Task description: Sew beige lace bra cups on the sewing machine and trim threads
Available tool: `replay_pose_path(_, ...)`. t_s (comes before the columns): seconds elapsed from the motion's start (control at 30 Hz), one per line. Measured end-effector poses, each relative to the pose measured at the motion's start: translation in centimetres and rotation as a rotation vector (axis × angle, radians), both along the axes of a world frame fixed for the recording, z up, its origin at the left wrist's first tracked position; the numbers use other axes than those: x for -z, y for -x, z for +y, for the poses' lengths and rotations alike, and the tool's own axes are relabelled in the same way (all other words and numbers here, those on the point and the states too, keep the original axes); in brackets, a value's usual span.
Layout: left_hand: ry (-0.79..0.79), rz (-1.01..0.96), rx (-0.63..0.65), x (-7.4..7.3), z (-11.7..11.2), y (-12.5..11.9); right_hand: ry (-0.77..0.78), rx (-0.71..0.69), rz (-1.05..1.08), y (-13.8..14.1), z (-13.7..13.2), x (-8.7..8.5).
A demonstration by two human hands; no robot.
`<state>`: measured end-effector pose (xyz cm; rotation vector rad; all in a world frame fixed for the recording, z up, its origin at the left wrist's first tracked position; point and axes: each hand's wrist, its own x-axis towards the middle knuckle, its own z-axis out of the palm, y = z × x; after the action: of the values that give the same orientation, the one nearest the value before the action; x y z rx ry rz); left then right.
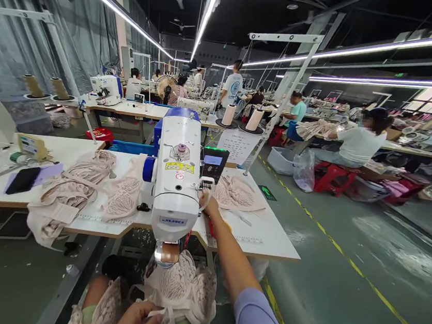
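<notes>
- My left grip (138, 322) pinched the edge of a lace piece (178, 285) bunched in my lap, just below the machine (176, 188).
- My right grip (206, 200) reached up to the machine's right side; I could not tell whether its fingers were spread or closed.
- The lace looked light, limp and easy to snag, so I judged a bound edge the safest hold.
- More pieces (76, 187) lay on the table (269, 241).
- A blue bin (131, 148) stood behind it, contents hidden.

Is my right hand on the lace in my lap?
No, the right hand is up beside the sewing machine; the left hand grips the lace.
</notes>
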<state>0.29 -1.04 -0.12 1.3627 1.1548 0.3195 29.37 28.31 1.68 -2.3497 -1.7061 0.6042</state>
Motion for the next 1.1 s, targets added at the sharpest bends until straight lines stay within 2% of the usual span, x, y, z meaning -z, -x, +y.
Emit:
replay_pose_path(0.2, -0.005, 0.002, -0.054, -0.3, -0.6, 0.1, -0.041, 0.027, 0.127, -1.1, -1.6, -0.1)
replay_pose_path(0.4, -0.033, -0.012, -0.099, -1.4, -0.5, 0.2, -0.067, -0.020, 0.238, -2.1, -4.8, 0.1)
replay_pose_path(0.63, -0.036, -0.046, -0.105, -2.4, -0.8, -0.2, -0.056, -0.046, 0.026, -2.3, -6.9, 0.3)
replay_pose_path(0.93, -0.038, -0.036, -0.089, -1.2, -1.1, -0.5, 0.048, -0.085, -0.176, -0.4, -6.3, 0.9)
replay_pose_path(1.1, -0.061, -0.041, -0.109, -0.8, -1.3, -0.2, 0.040, -0.079, -0.213, -0.2, -5.8, 1.0)
